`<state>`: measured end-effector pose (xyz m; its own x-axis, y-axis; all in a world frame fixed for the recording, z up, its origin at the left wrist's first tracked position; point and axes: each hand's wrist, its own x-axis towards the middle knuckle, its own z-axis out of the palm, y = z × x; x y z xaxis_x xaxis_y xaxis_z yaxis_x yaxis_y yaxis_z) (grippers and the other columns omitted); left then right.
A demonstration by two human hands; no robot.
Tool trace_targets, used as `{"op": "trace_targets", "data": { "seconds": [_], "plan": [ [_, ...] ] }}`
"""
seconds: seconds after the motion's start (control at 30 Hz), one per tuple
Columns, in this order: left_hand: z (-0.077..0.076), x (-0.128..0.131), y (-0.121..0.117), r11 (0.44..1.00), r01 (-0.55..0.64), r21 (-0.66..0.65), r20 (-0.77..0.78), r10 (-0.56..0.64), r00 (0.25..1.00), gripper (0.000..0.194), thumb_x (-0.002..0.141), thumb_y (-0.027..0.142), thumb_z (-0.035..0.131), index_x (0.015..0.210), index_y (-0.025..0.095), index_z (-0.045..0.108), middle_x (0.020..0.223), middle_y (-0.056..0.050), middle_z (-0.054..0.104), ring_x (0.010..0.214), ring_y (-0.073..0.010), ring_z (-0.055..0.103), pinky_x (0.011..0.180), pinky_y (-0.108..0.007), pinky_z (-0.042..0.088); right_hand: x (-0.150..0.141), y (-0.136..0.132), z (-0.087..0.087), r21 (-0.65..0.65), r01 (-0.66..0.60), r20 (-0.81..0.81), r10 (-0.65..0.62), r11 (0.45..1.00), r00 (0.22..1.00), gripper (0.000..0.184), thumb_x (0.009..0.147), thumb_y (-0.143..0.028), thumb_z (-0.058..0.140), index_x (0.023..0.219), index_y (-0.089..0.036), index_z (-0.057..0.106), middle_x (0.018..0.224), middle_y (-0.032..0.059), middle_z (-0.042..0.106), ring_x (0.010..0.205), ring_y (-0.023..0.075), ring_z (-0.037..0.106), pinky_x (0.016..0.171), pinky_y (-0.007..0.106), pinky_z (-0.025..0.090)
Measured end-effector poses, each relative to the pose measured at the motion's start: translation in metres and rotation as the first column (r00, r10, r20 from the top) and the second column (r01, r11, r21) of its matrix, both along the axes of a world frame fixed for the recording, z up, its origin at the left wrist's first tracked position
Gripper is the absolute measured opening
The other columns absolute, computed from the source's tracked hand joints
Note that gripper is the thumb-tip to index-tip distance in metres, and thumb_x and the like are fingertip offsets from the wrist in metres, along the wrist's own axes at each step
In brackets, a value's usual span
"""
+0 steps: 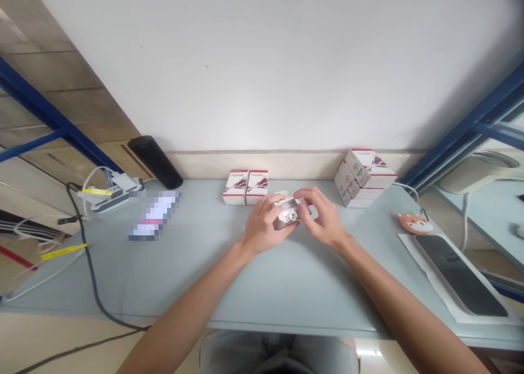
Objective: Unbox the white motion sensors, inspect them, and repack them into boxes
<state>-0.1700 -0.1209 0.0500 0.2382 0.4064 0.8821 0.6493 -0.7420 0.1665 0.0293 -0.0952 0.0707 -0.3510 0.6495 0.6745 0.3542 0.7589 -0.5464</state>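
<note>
Between my hands, above the desk, is a small white box [280,221] with raised flaps. A whitish piece with a round part [292,215] shows at its open side; its exact kind is not clear. My left hand [262,224] is closed around the box from the left. My right hand [323,217] is closed on the box's right side, its thumb near the round part and its fingers over the top edge. Just beyond my left hand, two red-and-white boxes [236,187] stand side by side.
A stack of similar boxes [360,174] stands at the back right. A phone [155,215], a black cylinder [155,161] and a power strip [118,193] with cables are at left. A dark-screened device [460,275] and an orange animal-face case [414,223] lie at right on the grey desk [295,292].
</note>
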Motion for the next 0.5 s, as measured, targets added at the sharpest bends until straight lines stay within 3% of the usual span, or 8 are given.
{"op": "trace_targets", "data": {
  "seconds": [0.13, 0.37, 0.5],
  "plan": [
    [0.001, -0.003, 0.000, 0.988, 0.041, -0.149, -0.006, -0.042, 0.999, 0.044, 0.090, 0.034, 0.081, 0.119, 0.028, 0.048, 0.135, -0.013, 0.064, 0.124, -0.0288, 0.066, 0.099, -0.049, 0.059, 0.006, 0.007, -0.008, -0.013, 0.095, 0.020, -0.095, 0.995, 0.995, 0.023, 0.108, -0.032, 0.046, 0.120, -0.029, 0.065, 0.109, 0.0060, 0.075, 0.085, 0.0206, 0.070, 0.076, 0.034, 0.054],
    [0.001, -0.003, 0.002, 0.957, 0.097, -0.272, -0.033, -0.109, 0.993, 0.060, 0.098, 0.029, 0.070, 0.147, 0.033, 0.036, 0.154, -0.016, 0.051, 0.143, -0.0301, 0.055, 0.108, -0.053, 0.055, 0.011, 0.022, -0.018, -0.140, 0.201, -0.053, -0.210, 0.969, 0.976, 0.030, 0.108, -0.025, 0.037, 0.131, -0.028, 0.056, 0.111, 0.0054, 0.075, 0.066, 0.0175, 0.062, 0.069, 0.034, 0.050],
    [-0.002, -0.001, 0.002, 0.949, 0.073, -0.306, -0.060, -0.096, 0.994, 0.068, 0.100, 0.024, 0.066, 0.155, 0.033, 0.028, 0.160, -0.017, 0.044, 0.147, -0.0307, 0.050, 0.110, -0.052, 0.054, 0.014, 0.029, -0.017, -0.009, 0.265, -0.048, -0.265, 0.964, 0.963, 0.030, 0.102, -0.016, 0.042, 0.113, -0.026, 0.067, 0.115, 0.0088, 0.067, 0.095, 0.0220, 0.067, 0.078, 0.035, 0.053]
  ]
}}
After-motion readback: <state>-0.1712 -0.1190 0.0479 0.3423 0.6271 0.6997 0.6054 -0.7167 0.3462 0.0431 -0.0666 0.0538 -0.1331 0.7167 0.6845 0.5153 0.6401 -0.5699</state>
